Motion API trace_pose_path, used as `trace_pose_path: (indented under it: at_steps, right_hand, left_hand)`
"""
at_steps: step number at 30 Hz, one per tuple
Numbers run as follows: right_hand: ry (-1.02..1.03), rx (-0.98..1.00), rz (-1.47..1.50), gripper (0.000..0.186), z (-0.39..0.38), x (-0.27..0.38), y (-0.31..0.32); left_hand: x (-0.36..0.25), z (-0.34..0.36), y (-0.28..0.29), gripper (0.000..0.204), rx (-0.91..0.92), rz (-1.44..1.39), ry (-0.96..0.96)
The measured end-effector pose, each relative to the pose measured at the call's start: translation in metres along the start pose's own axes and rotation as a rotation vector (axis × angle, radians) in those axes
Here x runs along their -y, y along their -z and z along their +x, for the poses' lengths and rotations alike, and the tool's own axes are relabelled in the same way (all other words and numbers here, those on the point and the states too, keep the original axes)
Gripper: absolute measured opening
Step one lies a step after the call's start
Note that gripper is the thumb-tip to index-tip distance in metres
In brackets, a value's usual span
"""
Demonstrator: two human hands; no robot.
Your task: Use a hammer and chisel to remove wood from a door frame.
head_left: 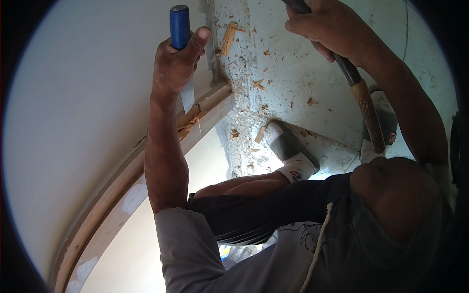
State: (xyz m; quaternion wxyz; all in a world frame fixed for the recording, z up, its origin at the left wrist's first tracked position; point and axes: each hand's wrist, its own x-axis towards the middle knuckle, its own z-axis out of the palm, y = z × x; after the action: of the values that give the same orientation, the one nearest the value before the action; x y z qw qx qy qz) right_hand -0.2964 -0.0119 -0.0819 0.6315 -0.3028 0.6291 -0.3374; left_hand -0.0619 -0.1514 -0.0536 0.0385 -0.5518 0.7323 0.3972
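My left hand (173, 71) is wrapped round the blue handle of a chisel (180, 27), thumb raised along its side. The flat metal blade points down to a wooden door frame (112, 195), where the wood is cut and splintered. Whether the blade's tip touches the wood is hard to tell. At the upper right, my right hand (334, 29) grips the dark shaft of a hammer (365, 105), whose worn tan grip hangs below the hand. The hammer's striking end is cut off by the top of the picture.
A pale wall (83, 97) rises left of the frame. Wood chips (259, 84) and a larger offcut (228, 39) lie scattered over the dusty floor (312, 73). My feet, in grey slippers (293, 141), stand near the frame. A white cord (317, 244) hangs from my clothing.
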Motion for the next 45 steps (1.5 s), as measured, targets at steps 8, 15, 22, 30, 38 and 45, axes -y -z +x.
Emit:
trace_pose_path:
  at_steps: [8,15,22,30,38,45]
  right_hand:
    - [0.028,0.047,0.052,0.015,-0.006,-0.007,-0.003]
    - [0.225,-0.063,0.223,0.013,-0.020,-0.010,-0.002]
    - [0.241,0.018,-0.133,0.013,-0.006,-0.002,-0.012]
    - [0.468,-0.038,-0.109,0.013,0.010,-0.028,0.006]
    - [0.264,-0.134,0.200,0.013,0.003,-0.010,0.018]
    - [0.084,-0.070,0.040,0.015,-0.010,0.005,0.007]
  left_hand:
    - [0.013,-0.008,-0.007,0.049,0.039,0.075,-0.061]
    - [0.014,-0.007,-0.010,0.049,0.131,0.229,-0.035]
    - [0.023,-0.007,-0.010,0.050,0.166,0.213,-0.100]
    - [0.013,0.003,-0.015,0.048,0.148,0.074,0.006]
    - [0.026,-0.002,-0.014,0.048,0.146,0.089,0.001]
    - [0.005,-0.008,-0.002,0.050,0.126,0.048,-0.086]
